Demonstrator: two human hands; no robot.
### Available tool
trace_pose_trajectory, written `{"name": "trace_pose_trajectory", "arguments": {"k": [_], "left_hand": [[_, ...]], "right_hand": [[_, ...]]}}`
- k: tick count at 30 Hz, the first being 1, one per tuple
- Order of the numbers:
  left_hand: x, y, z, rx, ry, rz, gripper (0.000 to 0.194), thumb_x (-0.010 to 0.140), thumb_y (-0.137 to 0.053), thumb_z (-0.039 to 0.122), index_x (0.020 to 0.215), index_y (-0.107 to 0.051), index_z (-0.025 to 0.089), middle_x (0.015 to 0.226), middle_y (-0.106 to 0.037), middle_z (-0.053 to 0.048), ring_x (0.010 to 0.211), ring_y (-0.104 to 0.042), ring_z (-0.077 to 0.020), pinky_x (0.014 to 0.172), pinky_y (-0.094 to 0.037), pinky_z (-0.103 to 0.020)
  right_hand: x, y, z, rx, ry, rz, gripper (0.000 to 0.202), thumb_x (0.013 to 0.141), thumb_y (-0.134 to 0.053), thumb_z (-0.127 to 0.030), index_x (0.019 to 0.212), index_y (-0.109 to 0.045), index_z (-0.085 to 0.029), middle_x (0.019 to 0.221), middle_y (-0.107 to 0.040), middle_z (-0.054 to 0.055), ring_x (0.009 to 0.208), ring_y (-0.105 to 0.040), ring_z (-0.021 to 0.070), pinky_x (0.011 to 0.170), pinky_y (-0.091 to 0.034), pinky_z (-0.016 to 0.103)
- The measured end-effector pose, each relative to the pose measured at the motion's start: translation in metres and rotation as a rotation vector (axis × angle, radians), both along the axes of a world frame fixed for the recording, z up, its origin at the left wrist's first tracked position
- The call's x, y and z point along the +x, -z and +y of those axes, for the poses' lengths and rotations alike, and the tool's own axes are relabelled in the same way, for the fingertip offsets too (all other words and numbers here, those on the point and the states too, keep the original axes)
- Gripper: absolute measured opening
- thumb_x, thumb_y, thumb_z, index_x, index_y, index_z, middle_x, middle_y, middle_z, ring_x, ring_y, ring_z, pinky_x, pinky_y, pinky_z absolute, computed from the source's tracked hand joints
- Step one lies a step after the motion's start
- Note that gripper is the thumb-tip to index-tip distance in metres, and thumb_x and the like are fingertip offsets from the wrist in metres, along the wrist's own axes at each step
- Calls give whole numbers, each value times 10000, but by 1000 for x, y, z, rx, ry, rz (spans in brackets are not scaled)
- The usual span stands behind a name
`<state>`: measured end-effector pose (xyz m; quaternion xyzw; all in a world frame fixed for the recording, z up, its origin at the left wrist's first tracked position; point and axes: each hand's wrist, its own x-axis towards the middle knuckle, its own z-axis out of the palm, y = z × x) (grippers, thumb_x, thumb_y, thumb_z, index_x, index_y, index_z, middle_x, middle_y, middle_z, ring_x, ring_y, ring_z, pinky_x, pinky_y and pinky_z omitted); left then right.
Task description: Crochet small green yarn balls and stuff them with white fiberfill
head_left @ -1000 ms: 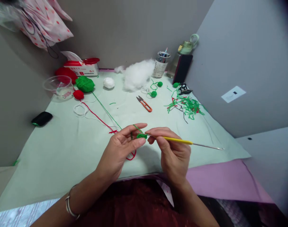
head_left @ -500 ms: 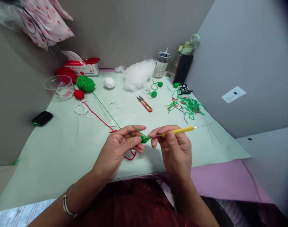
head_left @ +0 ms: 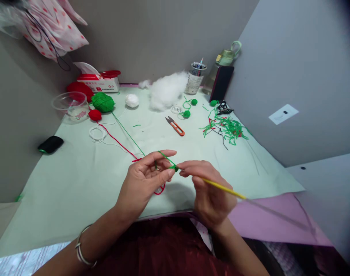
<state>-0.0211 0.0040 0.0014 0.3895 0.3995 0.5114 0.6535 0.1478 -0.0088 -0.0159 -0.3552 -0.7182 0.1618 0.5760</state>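
Between the thumb and fingers of my left hand is a small green crochet piece, mostly hidden by the fingertips. Green yarn runs from the green yarn ball over my left index finger to the piece. My right hand grips a yellow-handled crochet hook, its tip at the green piece and its rear end slanting down to the right, blurred. Below my left hand, a loop of red yarn lies on the pale green cloth.
Orange thread snips lie mid-table before white stuffing. Green and red yarn scraps spread at right, near a phone leaning on a bottle. At left are a clear plastic tub, a red yarn ball and a black object.
My right hand has turned, swinging the hook's rear end from pointing right to pointing down and right. My left hand stays nearly in place, still pinching the green piece.
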Motion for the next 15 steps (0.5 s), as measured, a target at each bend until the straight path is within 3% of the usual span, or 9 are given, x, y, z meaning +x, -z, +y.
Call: {"name": "trace_pose_trajectory", "arguments": {"k": [4, 8, 11, 15], "left_hand": [[5, -1, 0, -154, 68, -182, 435, 797, -891, 261, 1223, -801, 260, 736, -603, 36, 552, -455, -46, 507, -406, -153], [1, -4, 3, -271, 144, -320, 353, 835, -855, 230, 1184, -818, 190, 581, -362, 100, 472, -254, -15, 437, -314, -121], [0, -7, 3, -207, 108, -284, 347, 819, -864, 206, 1163, -825, 229, 669, -502, 68, 471, -316, -6, 432, -361, -125], [6, -5, 1, -120, 71, -174, 344, 785, -899, 233, 1121, -835, 262, 840, -647, 25, 484, -457, -11, 440, -432, -145]], "right_hand": [[0, 5, -1, 149, 108, -242, 321, 952, -691, -111, 1214, -755, -284, 1131, -773, 83, 1009, -741, 228, 806, -633, 360], [-4, 1, 4, -69, 72, 181, 247, 1029, -576, -161, 1111, -776, -281, 938, -748, 47, 788, -699, 185, 684, -596, 351], [-7, -3, 9, -220, -52, 413, 218, 1045, -572, -221, 1030, -785, -262, 911, -746, 41, 710, -662, 163, 620, -563, 331], [-10, -2, 9, -192, -72, 304, 228, 1030, -590, -165, 1089, -783, -272, 988, -785, 33, 803, -704, 163, 696, -599, 324]]}}
